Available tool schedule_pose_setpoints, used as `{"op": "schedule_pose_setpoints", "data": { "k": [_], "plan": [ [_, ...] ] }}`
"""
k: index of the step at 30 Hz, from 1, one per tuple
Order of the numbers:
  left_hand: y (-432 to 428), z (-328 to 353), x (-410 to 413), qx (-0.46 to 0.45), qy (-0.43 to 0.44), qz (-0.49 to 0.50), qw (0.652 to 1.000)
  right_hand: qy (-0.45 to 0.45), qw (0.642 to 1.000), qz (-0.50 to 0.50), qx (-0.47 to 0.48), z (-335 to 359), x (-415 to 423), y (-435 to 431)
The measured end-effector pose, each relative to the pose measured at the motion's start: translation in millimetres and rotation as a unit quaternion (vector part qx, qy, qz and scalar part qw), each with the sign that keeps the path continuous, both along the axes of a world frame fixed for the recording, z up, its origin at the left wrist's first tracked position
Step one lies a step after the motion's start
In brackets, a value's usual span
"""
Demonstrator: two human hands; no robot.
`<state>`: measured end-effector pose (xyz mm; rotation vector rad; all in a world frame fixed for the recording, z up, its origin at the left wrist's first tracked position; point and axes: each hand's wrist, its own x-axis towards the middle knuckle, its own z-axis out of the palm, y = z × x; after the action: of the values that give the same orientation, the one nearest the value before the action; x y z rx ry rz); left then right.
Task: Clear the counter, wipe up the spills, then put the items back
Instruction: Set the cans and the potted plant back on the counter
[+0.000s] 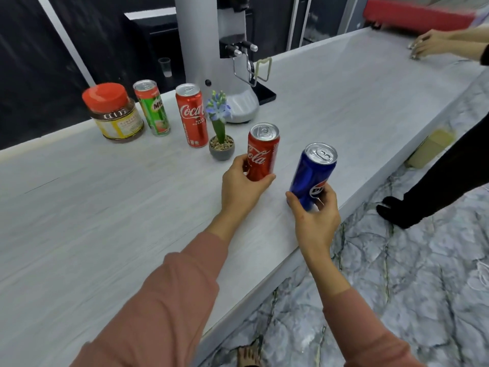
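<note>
The left hand (239,186) grips the lower part of a Coke can (262,151), fingers and thumb curled round it. The right hand (315,218) likewise grips a Pepsi can (313,172) at its base, and the can leans away to the right. Both cans are near the front edge of the table (105,207), side by side but apart; whether their bases touch it cannot be told. Just behind the Coke can stands a potted flower (221,136), then a second Coke (191,115), a Milo can (153,107) and a jar (113,112).
</note>
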<state>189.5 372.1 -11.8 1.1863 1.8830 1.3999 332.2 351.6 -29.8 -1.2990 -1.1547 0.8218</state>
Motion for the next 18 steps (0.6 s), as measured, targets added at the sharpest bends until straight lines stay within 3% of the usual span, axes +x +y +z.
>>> {"op": "schedule_pose_setpoints", "data": {
  "k": [8,18],
  "plan": [
    [-59.3,16.6,-68.1,0.028,-0.028,0.074,0.996,-0.029,0.996,0.083,0.006,11.6,-68.6,-22.6],
    [-212.8,44.0,-272.6,0.026,0.009,0.269,0.963,0.015,0.954,0.299,0.011,28.2,-298.4,-103.3]
  ]
}}
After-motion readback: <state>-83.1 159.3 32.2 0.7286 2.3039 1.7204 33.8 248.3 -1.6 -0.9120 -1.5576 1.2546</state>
